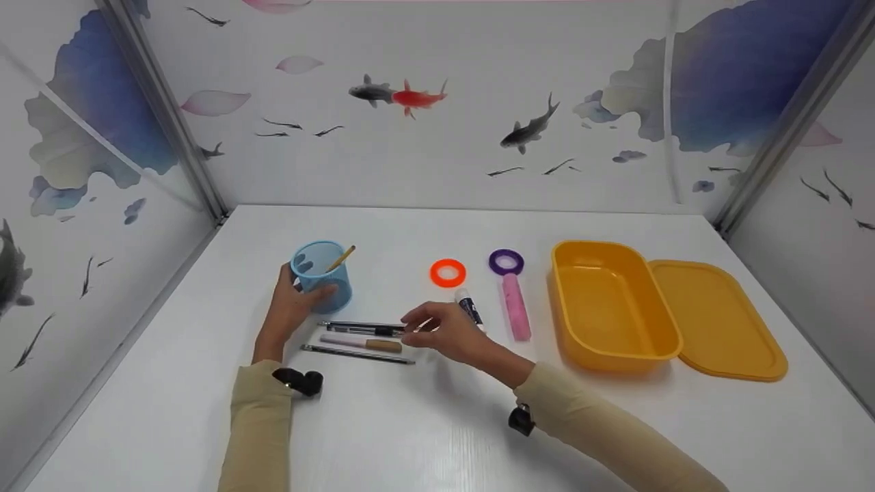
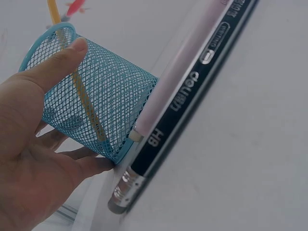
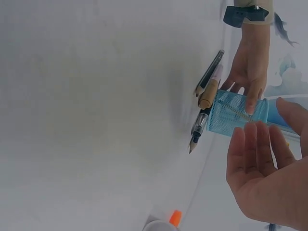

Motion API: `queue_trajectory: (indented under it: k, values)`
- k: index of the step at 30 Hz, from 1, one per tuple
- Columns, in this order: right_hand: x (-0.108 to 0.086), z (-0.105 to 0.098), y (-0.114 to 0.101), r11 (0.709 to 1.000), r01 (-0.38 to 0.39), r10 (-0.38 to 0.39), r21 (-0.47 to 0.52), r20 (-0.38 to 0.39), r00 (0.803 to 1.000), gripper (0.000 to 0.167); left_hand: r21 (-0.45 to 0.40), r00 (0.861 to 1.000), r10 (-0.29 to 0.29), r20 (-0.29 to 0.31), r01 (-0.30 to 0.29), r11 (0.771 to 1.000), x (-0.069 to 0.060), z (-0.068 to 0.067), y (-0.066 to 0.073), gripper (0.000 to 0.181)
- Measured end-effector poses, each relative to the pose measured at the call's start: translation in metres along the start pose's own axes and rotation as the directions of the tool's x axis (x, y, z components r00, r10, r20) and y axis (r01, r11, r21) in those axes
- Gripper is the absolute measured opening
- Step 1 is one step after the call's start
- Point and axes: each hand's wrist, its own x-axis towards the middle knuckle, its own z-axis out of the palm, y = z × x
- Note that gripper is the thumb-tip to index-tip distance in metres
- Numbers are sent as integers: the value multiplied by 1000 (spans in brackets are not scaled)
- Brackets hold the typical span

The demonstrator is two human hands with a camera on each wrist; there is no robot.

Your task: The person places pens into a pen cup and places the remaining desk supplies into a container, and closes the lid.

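My left hand [image 1: 288, 309] grips a light-blue mesh pen cup [image 1: 335, 279], thumb on the near side and fingers behind. One yellow pencil [image 1: 342, 258] leans inside it; in the left wrist view that pencil [image 2: 84, 96] shows through the mesh. In front of the cup lie a dark HB pencil [image 1: 359, 354], a pale marker with a brown cap [image 1: 362, 342], and a pen and a pencil close together behind them. My right hand [image 1: 448, 331] hovers over the right ends of these, fingers loosely bent and thumb apart, with nothing held.
An orange tape ring [image 1: 448, 272] and a purple tape ring [image 1: 506, 262] lie farther back. A black-and-white tube [image 1: 469, 307] and a pink stick-like object [image 1: 515, 307] are right of my right hand. A yellow box [image 1: 615, 362] stands open, with its yellow lid [image 1: 731, 321] beside it.
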Motion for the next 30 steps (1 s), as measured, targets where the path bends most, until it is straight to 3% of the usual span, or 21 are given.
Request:
queue_trajectory:
  k: [11, 19, 30]
  values:
    - [1, 2, 11, 986, -124, 134, -113, 89, 987, 29, -4, 1000, 1, 9, -1, 1000, 0, 0, 2, 109]
    - [3, 7, 14, 971, -125, 153, -204, 129, 980, 26, -22, 1000, 22, 2, -22, 1000, -1, -1, -2, 107]
    - [6, 14, 15, 966, -106, 133, -235, 104, 986, 24, -16, 1000, 25, 7, -24, 1000, 0, -1, -2, 107]
